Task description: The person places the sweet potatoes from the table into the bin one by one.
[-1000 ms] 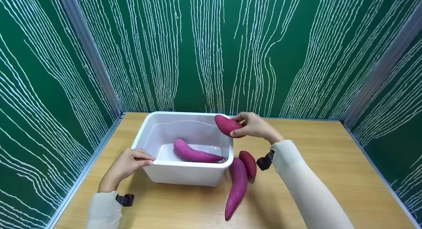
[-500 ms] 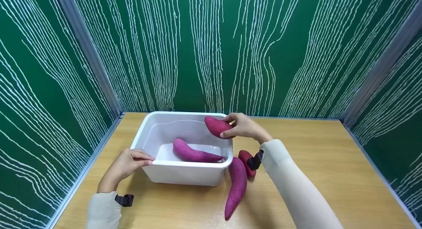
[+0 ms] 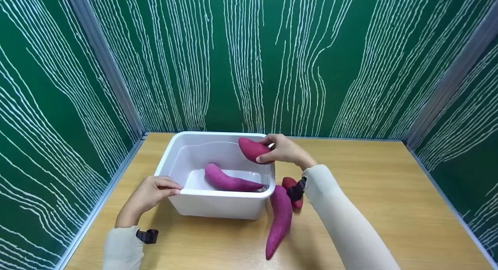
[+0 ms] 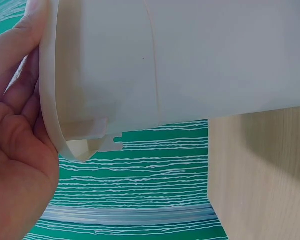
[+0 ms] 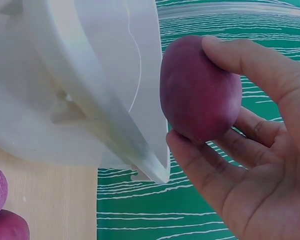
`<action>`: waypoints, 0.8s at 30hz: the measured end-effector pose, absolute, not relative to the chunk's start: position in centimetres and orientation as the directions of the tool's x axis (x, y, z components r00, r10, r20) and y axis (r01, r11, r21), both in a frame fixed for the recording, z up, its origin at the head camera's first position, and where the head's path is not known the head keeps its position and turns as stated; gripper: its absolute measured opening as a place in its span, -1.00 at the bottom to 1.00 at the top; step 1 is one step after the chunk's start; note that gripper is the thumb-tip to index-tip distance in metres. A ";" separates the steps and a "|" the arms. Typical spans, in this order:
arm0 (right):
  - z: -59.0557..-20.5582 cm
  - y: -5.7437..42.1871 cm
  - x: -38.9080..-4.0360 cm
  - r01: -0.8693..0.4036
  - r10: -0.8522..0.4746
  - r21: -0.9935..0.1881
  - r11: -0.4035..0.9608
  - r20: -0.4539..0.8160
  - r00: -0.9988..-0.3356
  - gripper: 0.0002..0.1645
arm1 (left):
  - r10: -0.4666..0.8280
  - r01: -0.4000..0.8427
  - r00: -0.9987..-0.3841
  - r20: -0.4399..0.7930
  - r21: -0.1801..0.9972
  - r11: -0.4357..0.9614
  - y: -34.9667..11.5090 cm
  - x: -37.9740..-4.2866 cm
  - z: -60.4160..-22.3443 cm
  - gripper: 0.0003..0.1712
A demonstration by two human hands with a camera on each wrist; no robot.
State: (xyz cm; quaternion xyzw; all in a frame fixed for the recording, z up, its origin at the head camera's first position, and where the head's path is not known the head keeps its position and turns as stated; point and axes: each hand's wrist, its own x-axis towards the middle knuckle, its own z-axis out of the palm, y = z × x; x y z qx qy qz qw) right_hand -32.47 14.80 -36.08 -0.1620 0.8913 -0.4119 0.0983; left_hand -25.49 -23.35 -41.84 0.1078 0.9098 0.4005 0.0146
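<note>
My right hand holds a smooth red sweet potato between thumb and fingers. It is above the right side of an open white plastic bin. In the right wrist view, the thumb lies on one side of the sweet potato and fingers on the other, beside the bin's rim. My left hand pinches the rim at the bin's near left corner. A long, curved purple vegetable, like a slender sweet potato, lies inside on the bin floor.
Right of the bin, a second long purple vegetable lies on the wooden table. Against it rests another red sweet potato, partly hidden by the right wrist's black camera. Green panels with white lines enclose the table.
My right hand has moved left with the red sweet potato, from over the bin's right rim to above its inside. The left hand and the bin have stayed put.
</note>
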 end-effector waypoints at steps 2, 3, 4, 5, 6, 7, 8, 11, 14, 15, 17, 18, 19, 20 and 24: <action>-36.1 14.7 -32.5 -0.209 -0.370 -0.767 0.607 -0.039 -0.928 -0.31 | 0.199 0.171 -0.979 0.050 0.735 0.656 -23.3 -25.5 -41.8 -0.88; -36.1 14.7 -32.5 -0.210 -0.370 -0.766 0.607 -0.039 -0.928 -0.31 | 0.197 0.168 -0.979 0.048 0.735 0.657 -23.3 -25.5 -41.8 -0.88; -36.2 14.7 -32.5 -0.209 -0.368 -0.767 0.607 -0.039 -0.929 -0.30 | 0.201 0.170 -0.978 0.048 0.736 0.655 -23.3 -25.5 -41.8 -0.88; -36.2 14.6 -32.5 -0.210 -0.368 -0.767 0.606 -0.037 -0.929 -0.30 | 0.199 0.167 -0.979 0.045 0.738 0.654 -23.3 -25.4 -41.8 -0.88; -36.2 14.6 -32.5 -0.210 -0.368 -0.768 0.605 -0.036 -0.929 -0.30 | 0.200 0.167 -0.979 0.044 0.738 0.654 -23.3 -25.4 -41.8 -0.87; -36.2 14.5 -32.5 -0.207 -0.365 -0.769 0.605 -0.037 -0.930 -0.30 | 0.198 0.164 -0.979 0.041 0.739 0.654 -23.3 -25.4 -41.8 -0.87; -36.2 14.5 -32.5 -0.203 -0.362 -0.770 0.605 -0.038 -0.932 -0.30 | 0.198 0.162 -0.979 0.040 0.739 0.654 -23.3 -25.4 -41.8 -0.87; -36.3 14.4 -32.6 -0.194 -0.358 -0.773 0.604 -0.045 -0.933 -0.31 | 0.196 0.159 -0.980 0.038 0.740 0.653 -23.3 -25.4 -41.8 -0.87; -36.3 14.3 -32.6 -0.183 -0.352 -0.772 0.609 -0.056 -0.934 -0.30 | 0.194 0.157 -0.980 0.037 0.742 0.651 -23.3 -25.4 -41.8 -0.87; -36.3 14.2 -32.6 -0.182 -0.352 -0.770 0.611 -0.058 -0.934 -0.30 | 0.193 0.156 -0.981 0.037 0.743 0.651 -23.3 -25.5 -41.8 -0.87; -36.3 14.2 -32.7 -0.180 -0.350 -0.767 0.616 -0.062 -0.935 -0.29 | 0.187 0.146 -0.982 0.028 0.745 0.651 -23.3 -25.5 -41.9 -0.87; -36.4 14.1 -32.7 -0.177 -0.349 -0.767 0.616 -0.064 -0.935 -0.29 | 0.183 0.139 -0.983 0.024 0.747 0.650 -23.3 -25.5 -41.8 -0.87; -36.4 14.1 -32.8 -0.174 -0.348 -0.768 0.616 -0.067 -0.935 -0.29 | 0.179 0.133 -0.984 0.019 0.749 0.649 -23.3 -25.5 -41.8 -0.87; -36.4 14.1 -32.8 -0.171 -0.347 -0.769 0.616 -0.069 -0.935 -0.29 | 0.180 0.134 -0.983 0.019 0.748 0.650 -23.3 -25.5 -41.8 -0.87; -36.6 13.7 -32.9 -0.171 -0.346 -0.774 0.609 -0.066 -0.936 -0.30 | 0.209 0.173 -0.977 0.047 0.743 0.646 -23.4 -25.5 -41.9 -0.87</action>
